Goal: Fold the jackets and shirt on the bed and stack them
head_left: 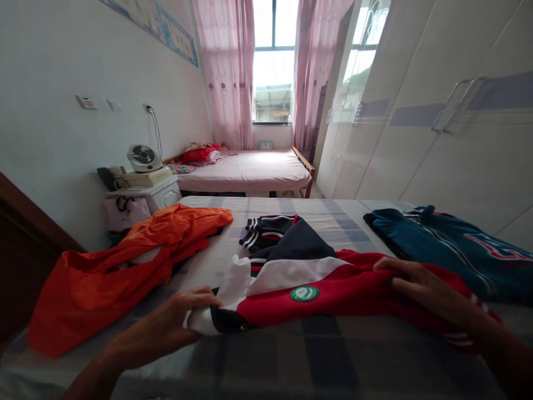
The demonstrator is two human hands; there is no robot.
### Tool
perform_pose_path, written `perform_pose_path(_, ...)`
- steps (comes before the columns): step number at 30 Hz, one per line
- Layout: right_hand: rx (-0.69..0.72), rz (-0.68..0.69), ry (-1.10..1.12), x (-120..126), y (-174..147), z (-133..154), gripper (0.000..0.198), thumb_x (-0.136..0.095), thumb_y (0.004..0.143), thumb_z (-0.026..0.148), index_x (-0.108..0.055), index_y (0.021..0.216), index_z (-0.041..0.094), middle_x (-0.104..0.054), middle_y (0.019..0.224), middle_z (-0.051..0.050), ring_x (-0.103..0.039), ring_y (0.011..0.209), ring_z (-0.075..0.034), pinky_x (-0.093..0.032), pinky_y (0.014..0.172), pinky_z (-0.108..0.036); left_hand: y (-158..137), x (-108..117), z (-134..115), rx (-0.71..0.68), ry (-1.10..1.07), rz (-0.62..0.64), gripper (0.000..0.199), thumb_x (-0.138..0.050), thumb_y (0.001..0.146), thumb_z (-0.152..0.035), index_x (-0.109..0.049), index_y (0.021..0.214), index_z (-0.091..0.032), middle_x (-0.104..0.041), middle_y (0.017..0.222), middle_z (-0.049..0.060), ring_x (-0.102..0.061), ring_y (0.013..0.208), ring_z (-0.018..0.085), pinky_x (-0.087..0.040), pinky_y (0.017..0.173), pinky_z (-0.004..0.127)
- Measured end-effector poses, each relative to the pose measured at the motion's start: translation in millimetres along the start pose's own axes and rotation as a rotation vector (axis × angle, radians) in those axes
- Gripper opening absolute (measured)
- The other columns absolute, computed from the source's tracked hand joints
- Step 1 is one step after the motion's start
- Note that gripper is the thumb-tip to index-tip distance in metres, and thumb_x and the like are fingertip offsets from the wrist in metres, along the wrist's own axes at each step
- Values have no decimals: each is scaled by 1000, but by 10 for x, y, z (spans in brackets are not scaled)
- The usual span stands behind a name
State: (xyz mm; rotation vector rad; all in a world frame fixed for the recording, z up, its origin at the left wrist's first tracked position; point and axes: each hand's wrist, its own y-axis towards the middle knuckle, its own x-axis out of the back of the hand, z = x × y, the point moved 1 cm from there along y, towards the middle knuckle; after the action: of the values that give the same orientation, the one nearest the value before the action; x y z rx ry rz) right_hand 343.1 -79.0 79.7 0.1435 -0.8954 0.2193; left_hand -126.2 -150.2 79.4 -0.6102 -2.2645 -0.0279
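A red, white and navy jacket (pixel 353 283) with a round green badge lies partly folded across the bed in front of me. At its left end, my left hand (pixel 194 311) pinches the white and dark collar area between thumb and fingers. My right hand (pixel 410 280) is closed on the red fabric at the other end, thumb and fingers gripping it. Striped navy cuffs (pixel 260 233) stick out on the far side. To the left is a crumpled orange garment (pixel 125 278); a teal zip-up jacket (pixel 449 239) lies to the right.
The clothes lie on a checked bedsheet (pixel 275 366). Beyond it stands a second bed (pixel 258 169) with pink bedding under the window. A small fan (pixel 144 158) tops the cabinet (pixel 166 194) at left; a white wardrobe (pixel 416 150) lines the right side.
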Motion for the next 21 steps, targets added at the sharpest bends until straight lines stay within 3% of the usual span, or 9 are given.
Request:
perform_pose_path(3,5,-20,-91,18,-76,-1,33,-48,78,35,-67,102,23,-69,104,-7,-64,94,-27,-51,80,-37,-75,0,65,43,-54,-6,52,-72,67,-41,-63,118,-35,-61,126,2,-55,115,28,-47,90,32)
perform_pose_path(6,84,-156,-318,-32,-109,-46,35,-50,78,36,-66,107,24,-66,114,-9,-60,102,-30,-46,90,-43,75,63,144,108,-83,-300,46,-59,78,-51,-63,118,-29,-57,131,6,-51,121,29,-48,91,35)
perform_pose_path(8,135,-219,-421,-69,-135,-94,36,-49,80,37,-66,108,23,-65,116,-9,-59,105,-30,-44,92,-47,247,70,193,159,-86,-443,56,-54,79,-56,-59,123,-23,-56,133,11,-52,120,30,-48,91,38)
perform_pose_path(12,194,-270,-565,-106,-205,-210,38,-48,81,37,-64,112,21,-65,116,-10,-58,107,-30,-45,92,-47,611,-89,228,174,-146,-405,76,-59,73,-58,-49,134,-15,-62,123,15,-60,110,30,-50,86,37)
perform_pose_path(14,185,-271,-609,-120,-236,-260,42,-49,81,37,-61,117,20,-63,119,-11,-57,108,-30,-45,91,-47,757,-194,192,138,-132,-406,69,-63,71,-53,-54,129,-16,-67,114,12,-63,102,28,-50,82,33)
perform_pose_path(18,141,-225,-630,-125,-238,-260,38,-44,85,37,-63,112,19,-65,115,-12,-58,107,-31,-45,89,-47,942,-194,11,20,-155,-353,29,-61,72,-43,-72,86,-19,-72,81,2,-65,77,22,-49,68,28)
perform_pose_path(19,114,-229,-613,-105,-221,-228,37,-41,87,38,-64,109,19,-66,113,-11,-59,105,-31,-45,89,-46,961,-112,-48,6,-221,-400,27,-61,72,-43,-71,80,-19,-70,74,1,-63,69,20,-48,62,26)
perform_pose_path(21,31,-309,-566,-28,-172,-128,40,-33,91,40,-64,106,20,-67,112,-11,-62,100,-30,-46,86,-44,954,149,-173,-6,-384,-635,27,-63,70,-43,-68,78,-17,-67,66,0,-59,59,16,-45,52,24)
